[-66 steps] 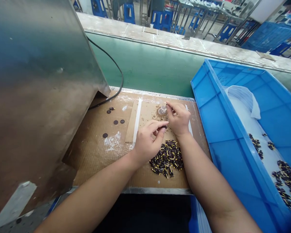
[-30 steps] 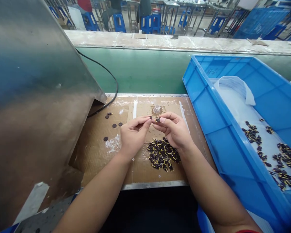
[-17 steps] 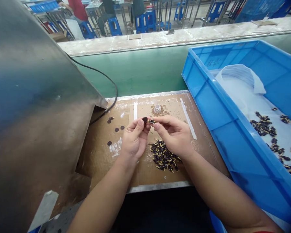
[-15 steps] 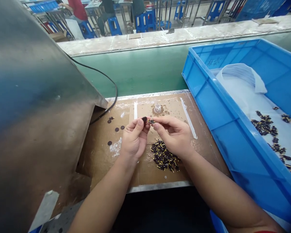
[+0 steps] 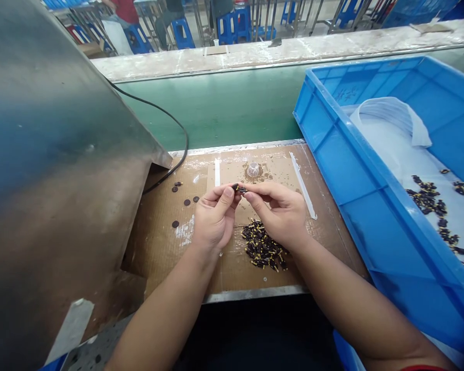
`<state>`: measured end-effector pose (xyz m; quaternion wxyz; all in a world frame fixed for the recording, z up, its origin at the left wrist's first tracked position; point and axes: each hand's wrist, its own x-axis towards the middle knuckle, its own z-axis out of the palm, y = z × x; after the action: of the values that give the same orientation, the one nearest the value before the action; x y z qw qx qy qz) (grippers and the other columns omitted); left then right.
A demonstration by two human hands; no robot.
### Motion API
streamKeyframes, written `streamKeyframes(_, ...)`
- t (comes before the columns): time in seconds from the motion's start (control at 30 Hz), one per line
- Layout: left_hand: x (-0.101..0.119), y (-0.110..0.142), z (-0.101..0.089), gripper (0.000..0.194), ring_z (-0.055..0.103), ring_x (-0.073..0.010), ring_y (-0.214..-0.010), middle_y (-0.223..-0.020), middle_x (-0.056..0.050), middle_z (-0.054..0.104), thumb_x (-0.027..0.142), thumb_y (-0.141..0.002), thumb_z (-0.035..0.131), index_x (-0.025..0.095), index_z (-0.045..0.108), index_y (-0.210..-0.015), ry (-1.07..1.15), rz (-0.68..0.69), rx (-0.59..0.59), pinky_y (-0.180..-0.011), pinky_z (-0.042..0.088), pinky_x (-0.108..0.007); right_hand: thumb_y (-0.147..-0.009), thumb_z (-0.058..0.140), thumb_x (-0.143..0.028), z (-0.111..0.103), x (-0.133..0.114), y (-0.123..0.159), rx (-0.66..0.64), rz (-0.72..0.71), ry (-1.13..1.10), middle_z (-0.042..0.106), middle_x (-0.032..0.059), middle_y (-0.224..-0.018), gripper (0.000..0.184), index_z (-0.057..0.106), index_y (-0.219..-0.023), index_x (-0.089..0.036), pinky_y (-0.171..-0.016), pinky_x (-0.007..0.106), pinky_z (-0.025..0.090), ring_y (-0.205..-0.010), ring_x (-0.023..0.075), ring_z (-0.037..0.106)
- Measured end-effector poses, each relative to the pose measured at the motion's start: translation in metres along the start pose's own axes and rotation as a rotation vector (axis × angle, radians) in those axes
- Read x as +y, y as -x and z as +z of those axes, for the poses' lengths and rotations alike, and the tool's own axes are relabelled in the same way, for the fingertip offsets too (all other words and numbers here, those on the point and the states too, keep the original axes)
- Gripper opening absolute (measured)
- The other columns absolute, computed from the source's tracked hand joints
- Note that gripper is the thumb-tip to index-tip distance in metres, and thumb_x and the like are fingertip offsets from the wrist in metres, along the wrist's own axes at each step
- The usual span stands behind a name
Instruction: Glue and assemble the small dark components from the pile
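Note:
My left hand (image 5: 215, 216) pinches a small dark round disc (image 5: 235, 187) between thumb and fingers. My right hand (image 5: 280, 211) is closed on a small black-and-yellow part (image 5: 242, 190), and the two pieces touch at the fingertips. Much of both pieces is covered by the fingers. Below my right hand lies a pile of black-and-yellow parts (image 5: 263, 247) on the cardboard-covered bench (image 5: 201, 278). To the left of my left hand several dark discs (image 5: 187, 202) lie loose on the cardboard.
A small clear plastic cup (image 5: 253, 169) stands behind my hands. On the right a large blue crate (image 5: 344, 170) holds a white sheet and more small dark parts (image 5: 427, 196). A metal housing (image 5: 69, 180) with a black cable (image 5: 178, 126) borders the left. Behind runs a green wall (image 5: 232, 105).
The dark disc in my left hand has tilted and come against the black-and-yellow part in my right hand. The camera view has shifted slightly.

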<state>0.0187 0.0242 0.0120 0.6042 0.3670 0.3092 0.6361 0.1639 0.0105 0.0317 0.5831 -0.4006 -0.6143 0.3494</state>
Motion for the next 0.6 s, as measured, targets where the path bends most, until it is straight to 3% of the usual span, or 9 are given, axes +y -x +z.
streamKeyframes(0.17,0.001,0.002,0.008,0.016,0.070,-0.0086,-0.083,-0.095,-0.001,0.076,0.031,-0.077,0.088,0.024,0.078,-0.087,0.036,0.016,0.036,-0.086,0.059,-0.020,-0.093,0.069,-0.020,-0.001,0.001,0.001,0.023,-0.031,0.016,0.079,-0.0003,-0.109,0.022,0.077,-0.111,-0.031,-0.092,0.040,0.062,-0.099,0.0186,0.074)
streamKeyframes(0.33,-0.001,0.004,0.010,0.012,0.072,-0.0094,-0.086,-0.095,-0.002,0.076,0.028,-0.078,0.086,0.023,0.079,-0.087,0.025,0.067,0.058,-0.087,0.059,-0.018,-0.094,0.068,-0.016,-0.003,0.002,0.000,0.001,-0.164,0.120,0.080,-0.0002,-0.107,0.022,0.077,-0.111,-0.028,-0.091,0.038,0.061,-0.098,0.0175,0.075)
streamKeyframes(0.6,-0.004,0.012,0.008,0.018,0.072,-0.0163,-0.104,-0.111,-0.005,0.074,0.020,-0.089,0.075,0.025,0.078,-0.106,-0.406,0.325,0.069,-0.102,0.059,-0.029,-0.094,0.067,-0.014,-0.005,0.000,0.000,0.037,-0.268,0.298,0.080,0.0001,-0.107,0.021,0.075,-0.109,-0.027,-0.092,0.036,0.062,-0.099,0.0164,0.075)
